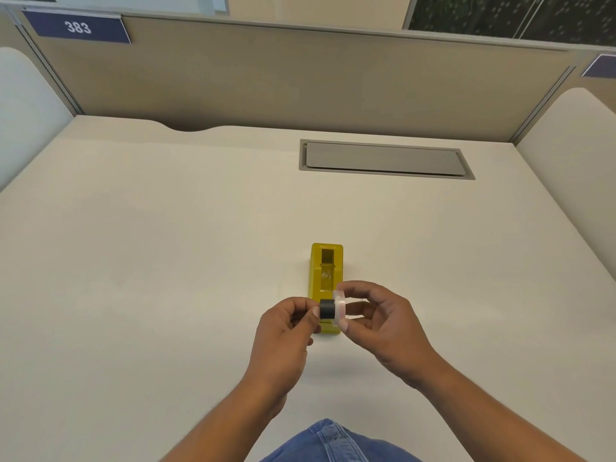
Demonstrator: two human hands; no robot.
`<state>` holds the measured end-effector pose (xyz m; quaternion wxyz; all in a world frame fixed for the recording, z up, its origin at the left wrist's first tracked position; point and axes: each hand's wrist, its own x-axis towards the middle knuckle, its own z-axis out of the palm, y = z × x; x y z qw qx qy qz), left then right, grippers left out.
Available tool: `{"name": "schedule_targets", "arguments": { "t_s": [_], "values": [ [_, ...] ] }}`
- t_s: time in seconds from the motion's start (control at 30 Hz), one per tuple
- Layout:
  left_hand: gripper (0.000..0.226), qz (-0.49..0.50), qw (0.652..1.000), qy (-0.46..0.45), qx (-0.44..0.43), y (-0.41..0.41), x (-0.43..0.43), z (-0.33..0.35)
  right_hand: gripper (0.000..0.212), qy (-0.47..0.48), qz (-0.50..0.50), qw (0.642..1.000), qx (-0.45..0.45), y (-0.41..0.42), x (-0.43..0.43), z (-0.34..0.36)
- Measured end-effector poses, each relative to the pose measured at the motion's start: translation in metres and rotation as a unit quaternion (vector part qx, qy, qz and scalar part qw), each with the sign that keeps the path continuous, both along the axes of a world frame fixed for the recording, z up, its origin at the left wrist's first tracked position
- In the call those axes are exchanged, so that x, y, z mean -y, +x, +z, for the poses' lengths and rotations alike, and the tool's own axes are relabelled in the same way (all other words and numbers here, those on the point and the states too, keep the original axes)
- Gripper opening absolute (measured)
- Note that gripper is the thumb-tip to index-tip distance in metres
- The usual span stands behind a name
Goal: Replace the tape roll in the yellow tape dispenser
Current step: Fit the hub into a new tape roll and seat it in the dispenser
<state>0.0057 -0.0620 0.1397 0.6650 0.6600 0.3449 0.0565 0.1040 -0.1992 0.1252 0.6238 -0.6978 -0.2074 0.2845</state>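
The yellow tape dispenser [326, 271] lies on the desk, pointing away from me, its roll bay showing only a strip of clear tape. Just above its near end I hold two parts together. My left hand [283, 338] pinches a small black spool core [327, 309] between thumb and fingers. My right hand [383, 325] grips a clear tape roll [340, 308] by its rim. The core's right end sits against or partly inside the roll's hole. The near end of the dispenser is hidden behind my fingers.
A grey cable hatch [383, 158] is set flush in the cream desk [150, 261] behind the dispenser. Beige partition panels [300, 78] close off the back and sides, with a "383" plate [78, 27] at top left.
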Motion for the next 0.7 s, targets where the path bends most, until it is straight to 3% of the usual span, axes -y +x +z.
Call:
{"name": "schedule_targets", "arguments": {
  "t_s": [0.7],
  "values": [
    [0.013, -0.012, 1.000, 0.002, 0.007, 0.0050, 0.0017, -0.0051, 0.046, -0.006, 0.020, 0.999, 0.047, -0.0003, -0.0054, 0.0020]
  ]
}}
